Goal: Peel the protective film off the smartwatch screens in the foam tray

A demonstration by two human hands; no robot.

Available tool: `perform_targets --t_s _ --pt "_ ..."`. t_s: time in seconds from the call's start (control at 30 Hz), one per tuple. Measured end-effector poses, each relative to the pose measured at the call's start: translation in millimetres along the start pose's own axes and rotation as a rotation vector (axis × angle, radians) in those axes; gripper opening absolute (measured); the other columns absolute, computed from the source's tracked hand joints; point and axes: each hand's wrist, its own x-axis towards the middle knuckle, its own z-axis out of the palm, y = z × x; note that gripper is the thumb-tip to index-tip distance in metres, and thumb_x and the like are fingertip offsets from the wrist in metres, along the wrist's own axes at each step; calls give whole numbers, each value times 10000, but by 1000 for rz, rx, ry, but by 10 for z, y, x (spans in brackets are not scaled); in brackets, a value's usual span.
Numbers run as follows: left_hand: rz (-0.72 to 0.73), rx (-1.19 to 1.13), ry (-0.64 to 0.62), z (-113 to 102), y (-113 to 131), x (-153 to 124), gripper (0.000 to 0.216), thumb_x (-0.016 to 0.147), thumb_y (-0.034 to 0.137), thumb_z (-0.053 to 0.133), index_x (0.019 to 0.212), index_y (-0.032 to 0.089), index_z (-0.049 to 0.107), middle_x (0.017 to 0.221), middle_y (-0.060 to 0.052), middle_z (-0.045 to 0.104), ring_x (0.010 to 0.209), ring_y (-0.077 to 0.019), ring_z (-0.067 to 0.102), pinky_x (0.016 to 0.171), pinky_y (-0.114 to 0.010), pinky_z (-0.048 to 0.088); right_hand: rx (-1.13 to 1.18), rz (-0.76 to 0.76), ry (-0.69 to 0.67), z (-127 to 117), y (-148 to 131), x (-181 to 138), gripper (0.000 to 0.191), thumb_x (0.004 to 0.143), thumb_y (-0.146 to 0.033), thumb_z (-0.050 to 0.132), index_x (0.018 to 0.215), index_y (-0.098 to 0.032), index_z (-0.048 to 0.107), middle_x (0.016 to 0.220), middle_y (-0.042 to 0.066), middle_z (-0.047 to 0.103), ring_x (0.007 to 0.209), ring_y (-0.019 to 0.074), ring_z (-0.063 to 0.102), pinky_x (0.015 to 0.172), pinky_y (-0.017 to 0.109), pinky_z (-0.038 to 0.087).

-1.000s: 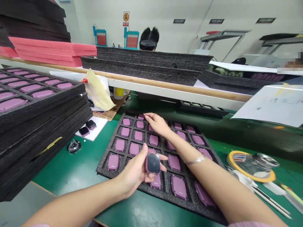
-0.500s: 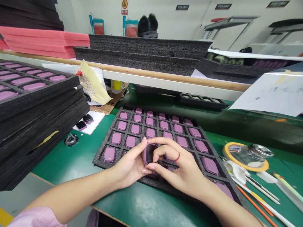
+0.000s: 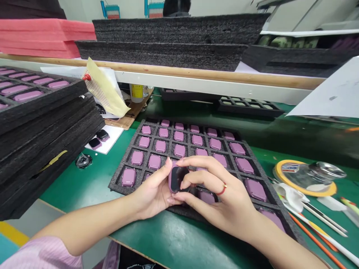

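Note:
Both hands meet over the near edge of a black foam tray whose cells hold several purple watch bodies. My left hand grips one purple watch body with a dark screen, screen facing me. My right hand, with a red ring on one finger, has its fingertips on the screen and lower edge of the same piece. The tray cells under my hands are hidden.
A tall stack of black foam trays with purple pieces on top stands at the left. Two dark watch bodies lie on a white card. A tape roll, a clear dish and pens lie at the right. A shelf carries black and pink foam.
My right hand came back from the tray's far rows and closed onto the watch body held by my left hand. The view tipped downward slightly.

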Motion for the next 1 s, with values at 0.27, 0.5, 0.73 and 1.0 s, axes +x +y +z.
perform_targets --t_s 0.27,0.5,0.73,1.0 --pt "-2 19 34 -10 -2 20 415 824 523 763 888 116 708 710 -14 581 510 -40 435 460 -125 367 34 30 163 -8 4 45 92 892 -152 698 854 -214 642 937 49 731 911 178 703 845 340 574" --pt "-48 76 -34 -20 8 -8 473 850 551 724 1019 111 762 859 -102 696 493 -35 435 463 -157 328 721 512 565 -105 88 74 177 888 -310 737 765 -217 652 817 -20 750 515 76 662 562 203 599" --pt "-42 74 -43 -18 20 -16 510 851 590 703 1033 118 766 866 -103 688 522 -46 452 477 -167 307 550 445 545 -65 50 44 167 860 -172 756 995 -266 725 1001 -6 778 939 166 768 910 290 650" --pt "-39 95 -24 -8 13 -30 493 847 587 709 1016 125 749 859 -101 675 517 -51 406 482 -191 294 -9 101 355 -169 110 -59 326 836 -88 744 1023 -356 750 924 0 782 861 231 755 773 416 653"
